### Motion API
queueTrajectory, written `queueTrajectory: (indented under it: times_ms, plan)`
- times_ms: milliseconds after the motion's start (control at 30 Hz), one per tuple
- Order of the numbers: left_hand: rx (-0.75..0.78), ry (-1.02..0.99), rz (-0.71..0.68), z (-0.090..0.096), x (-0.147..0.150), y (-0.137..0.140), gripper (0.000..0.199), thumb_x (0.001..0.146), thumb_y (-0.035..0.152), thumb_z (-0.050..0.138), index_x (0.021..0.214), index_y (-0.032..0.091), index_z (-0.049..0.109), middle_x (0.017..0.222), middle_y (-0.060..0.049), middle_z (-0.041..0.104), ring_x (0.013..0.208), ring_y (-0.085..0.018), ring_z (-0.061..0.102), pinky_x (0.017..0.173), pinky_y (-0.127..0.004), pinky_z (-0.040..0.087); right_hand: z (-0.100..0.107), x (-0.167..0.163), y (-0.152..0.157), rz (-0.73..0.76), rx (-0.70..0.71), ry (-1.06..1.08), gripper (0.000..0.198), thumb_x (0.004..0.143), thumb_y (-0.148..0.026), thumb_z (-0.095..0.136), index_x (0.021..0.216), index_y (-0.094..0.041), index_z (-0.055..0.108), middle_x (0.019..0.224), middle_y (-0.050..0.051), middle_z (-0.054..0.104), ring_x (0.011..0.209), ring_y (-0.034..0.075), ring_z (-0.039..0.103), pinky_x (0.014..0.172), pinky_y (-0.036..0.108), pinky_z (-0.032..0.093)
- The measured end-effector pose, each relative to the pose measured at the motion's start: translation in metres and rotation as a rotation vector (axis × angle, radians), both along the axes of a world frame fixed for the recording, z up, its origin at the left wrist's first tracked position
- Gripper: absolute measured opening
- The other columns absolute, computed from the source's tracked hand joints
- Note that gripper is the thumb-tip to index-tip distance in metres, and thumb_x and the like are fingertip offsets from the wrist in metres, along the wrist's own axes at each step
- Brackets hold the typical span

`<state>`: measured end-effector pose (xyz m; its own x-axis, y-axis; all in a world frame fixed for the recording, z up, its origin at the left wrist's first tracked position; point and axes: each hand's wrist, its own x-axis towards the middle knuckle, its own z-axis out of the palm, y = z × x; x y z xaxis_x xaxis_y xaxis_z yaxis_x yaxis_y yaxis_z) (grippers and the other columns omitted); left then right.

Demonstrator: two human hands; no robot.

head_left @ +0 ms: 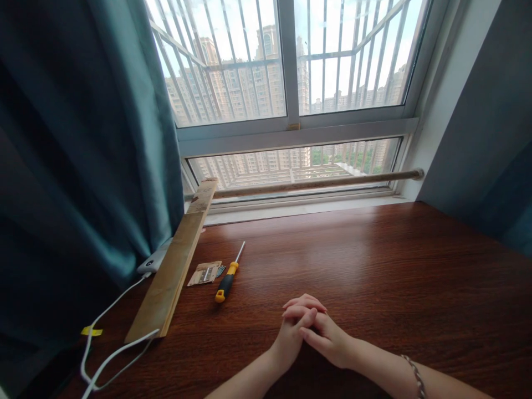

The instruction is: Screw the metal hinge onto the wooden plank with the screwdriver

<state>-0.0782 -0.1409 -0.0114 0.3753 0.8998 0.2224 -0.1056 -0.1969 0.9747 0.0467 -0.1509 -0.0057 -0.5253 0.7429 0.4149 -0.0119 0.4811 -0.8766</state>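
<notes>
My left hand (pixel 288 339) and my right hand (pixel 331 336) are clasped together above the near part of the brown wooden table (pixel 374 277). Their fingers interlace, and no object shows between them. A bracelet (pixel 414 374) circles my right wrist. Nearest to the hands, up and to the left, lies a screwdriver (pixel 226 281) with a yellow and black handle, its metal shaft pointing toward the window. Beside it are a small brown packet (pixel 203 274) with a metal piece on it and several screws (pixel 220 271).
Long wooden boards (pixel 177 266) rest along the table's left side, reaching toward the window (pixel 291 119). Next to them are a white device (pixel 154 260) and a white cable (pixel 89 346). A dark blue curtain (pixel 124 138) hangs at left. A rail (pixel 320 184) crosses the window.
</notes>
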Motion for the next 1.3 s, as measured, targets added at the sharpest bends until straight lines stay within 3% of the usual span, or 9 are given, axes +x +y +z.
queueTrajectory:
  times_ms: [1300]
  plan:
    - [-0.004, 0.001, 0.007, -0.0002, 0.0001, 0.0009, 0.028, 0.084, 0.039, 0.052, 0.081, 0.018, 0.070, 0.086, -0.006, 0.059, 0.089, -0.022, 0.054, 0.086, -0.037, 0.041, 0.0001, 0.0001, -0.0005, -0.001, -0.003, -0.010, 0.034, 0.093, -0.036, 0.045, 0.121, -0.021, 0.056, 0.121, 0.011, 0.054, 0.119, 0.022, 0.046, 0.102, 0.041, 0.037]
